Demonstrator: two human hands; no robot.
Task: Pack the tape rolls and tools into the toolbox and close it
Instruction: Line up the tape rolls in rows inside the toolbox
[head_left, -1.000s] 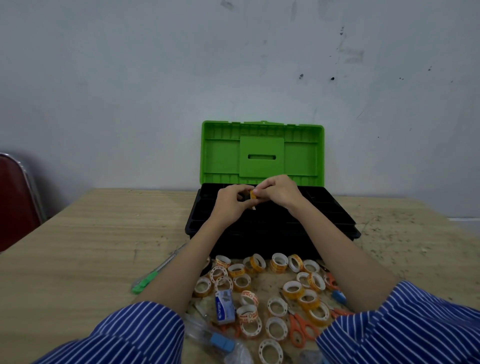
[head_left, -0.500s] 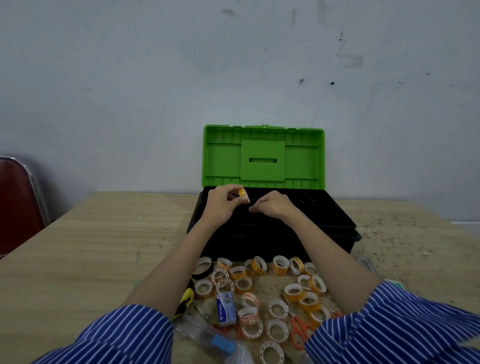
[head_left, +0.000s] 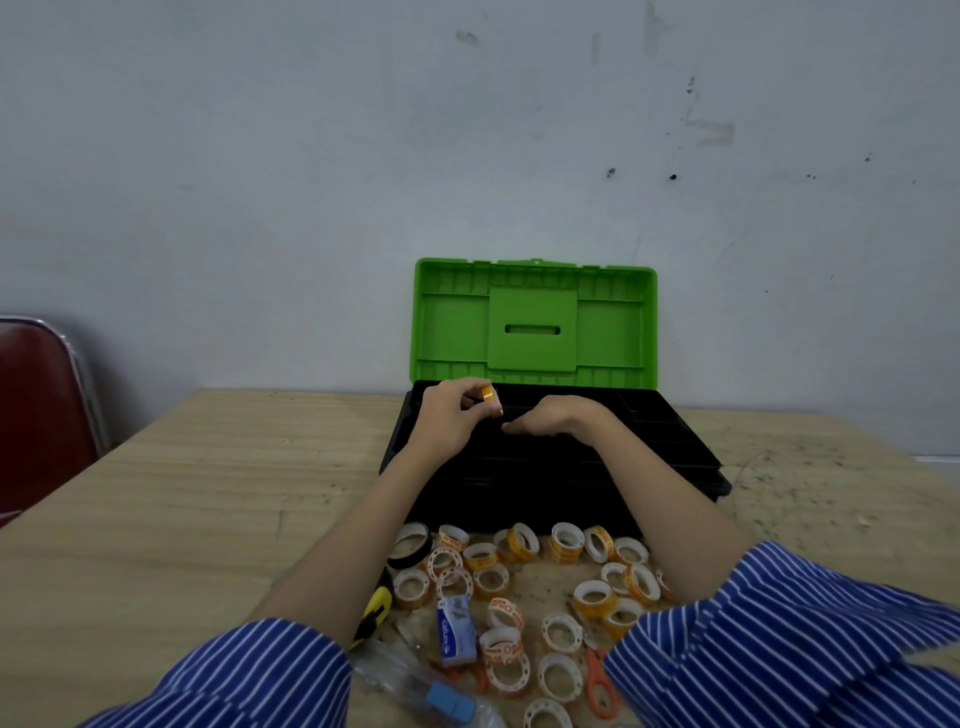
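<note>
The black toolbox stands open at the table's far middle, its green lid upright. My left hand hovers over the box's left part and pinches a small orange tape roll at its fingertips. My right hand lies just to the right over the box's inner tray, palm down, fingers loosely bent, holding nothing. Several orange and white tape rolls lie scattered on the table in front of the box. Orange scissors and a yellow utility knife lie among them.
A blue staple box and a clear plastic case with a blue part lie near the front edge. A dark tape roll sits left of the pile. A red chair stands at the far left.
The tape roll went from between both hands into my left hand alone. My right hand let go and dropped lower over the tray. The view tilted slightly.
</note>
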